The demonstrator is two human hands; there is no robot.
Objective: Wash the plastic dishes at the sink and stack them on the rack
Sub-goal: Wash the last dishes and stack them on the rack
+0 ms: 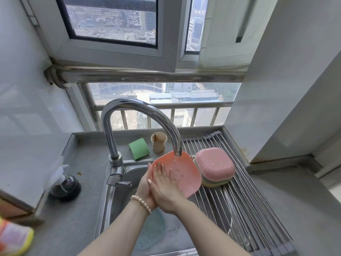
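head view, dish in hand: a pink plate [181, 174] is held tilted over the sink [127, 174], right under the spout of the faucet [140, 115], with a thin stream of water landing on its inner face
left hand: the left hand [145, 187], with a pearl bracelet [141, 204] at the wrist, grips the plate's near-left rim, fingertips curled over the edge
right hand: the right hand [166, 183] lies flat inside the plate, fingers straight and together, pressing on the surface; it looks like rubbing or rinsing by hand, no sponge in it
done so far: a stack of upturned dishes [215, 168], pink on top with yellow and green edges below, already sits on the rack [239, 209] just right of the plate; I judge these washed
left to do: the pink plate has yet to go on the stack; a pale blue-green dish [153, 231] lies in the basin below the forearms, apparently waiting its turn
around: a stained cup [159, 142] and a green curved piece [138, 148] stand on the ledge behind the sink; a dark round object [65, 187] on the left counter; a yellow and orange item [14, 235] at the lower left edge, too blurred to name
in the way: the faucet spout hangs close above the plate, and the stack sits near the plate's right rim, so lifting it across calls for some care
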